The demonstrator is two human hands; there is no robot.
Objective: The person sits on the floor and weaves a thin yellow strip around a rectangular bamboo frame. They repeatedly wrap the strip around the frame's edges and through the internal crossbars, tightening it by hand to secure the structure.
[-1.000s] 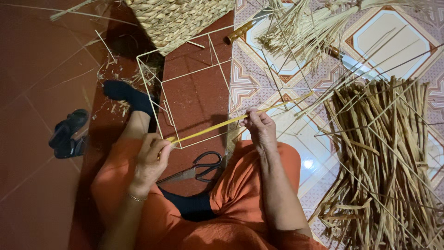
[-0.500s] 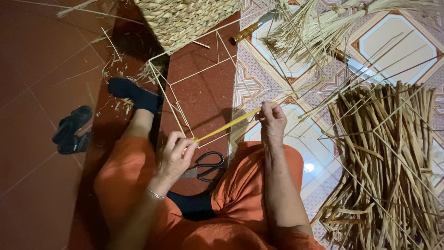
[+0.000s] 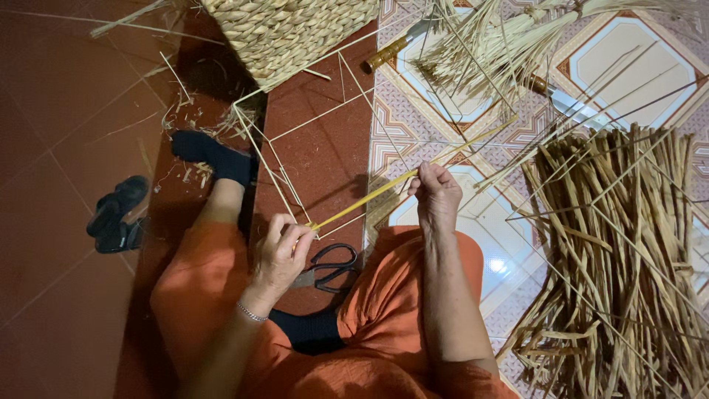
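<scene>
While the left hand (image 3: 281, 247) pinches the near end of a yellow strip (image 3: 369, 196) against a corner of the wire frame (image 3: 310, 122), fingers curled shut, the right hand (image 3: 436, 193) closes round the strip farther along, forearm reaching out from the lap. Scissors (image 3: 329, 266) lie on the floor (image 3: 66, 111) just beyond the knees. Reeds (image 3: 620, 244) heap rightward; a basket (image 3: 288, 33) stands farthest.

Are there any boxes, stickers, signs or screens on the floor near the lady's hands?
None: no package, label, sign or screen shows.
Near the hands are only a yellow straw strip, a thin wire frame, black scissors and a pile of dried reeds.
</scene>
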